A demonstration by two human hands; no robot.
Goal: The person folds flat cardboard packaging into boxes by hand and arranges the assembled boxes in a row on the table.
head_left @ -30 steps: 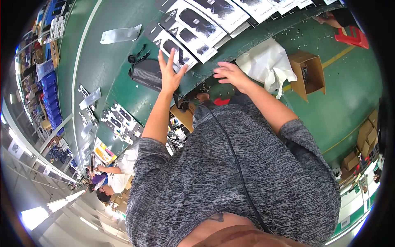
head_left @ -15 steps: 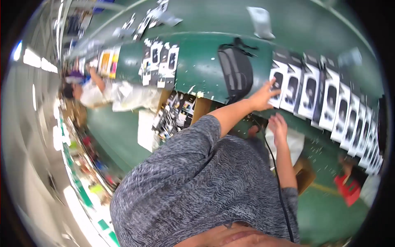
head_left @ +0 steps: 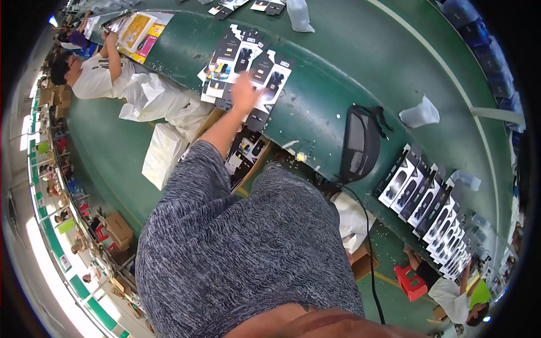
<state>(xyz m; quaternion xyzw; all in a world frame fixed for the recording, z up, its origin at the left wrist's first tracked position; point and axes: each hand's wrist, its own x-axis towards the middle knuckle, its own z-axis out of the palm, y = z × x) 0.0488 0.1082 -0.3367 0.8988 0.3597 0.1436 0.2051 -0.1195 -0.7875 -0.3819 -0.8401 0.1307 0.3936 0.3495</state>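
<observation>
The left hand (head_left: 245, 93) is extended on a straight arm over the green tabletop (head_left: 332, 73) and sits above a fanned cluster of flat black-and-white retail blister cards (head_left: 248, 62). The hand is motion-blurred, so it cannot be told whether the fingers are spread, curled or closed on a card; the palm appears to lie on or just over the nearest cards of the cluster. The right hand is not visible in the current view (the grey marled shirt (head_left: 242, 248) fills the lower centre and may cover it).

Change against the picture half a second earlier: at that time a raised hand touches the long row of upright black-and-white cards (head_left: 434, 211), and the second hand hangs lower, near the body. That row now lies well apart from the reaching hand, at the right of the picture. The black padded pouch (head_left: 360, 141) with its black cable (head_left: 369, 242) lies between the row and the cluster; earlier it lay to the left of the touched cards. The head has therefore turned, and the work appears to have shifted from the ordered row to the loose cluster.

Judgement: the cluster is the stock in hand, and a card is probably being picked from it or set onto it; the pictures do not settle which.

An open brown cardboard box of further cards (head_left: 248, 155) stands below the tabletop edge, just beside the reaching arm. A seated co-worker in a white shirt (head_left: 98, 76) works at the far left.
</observation>
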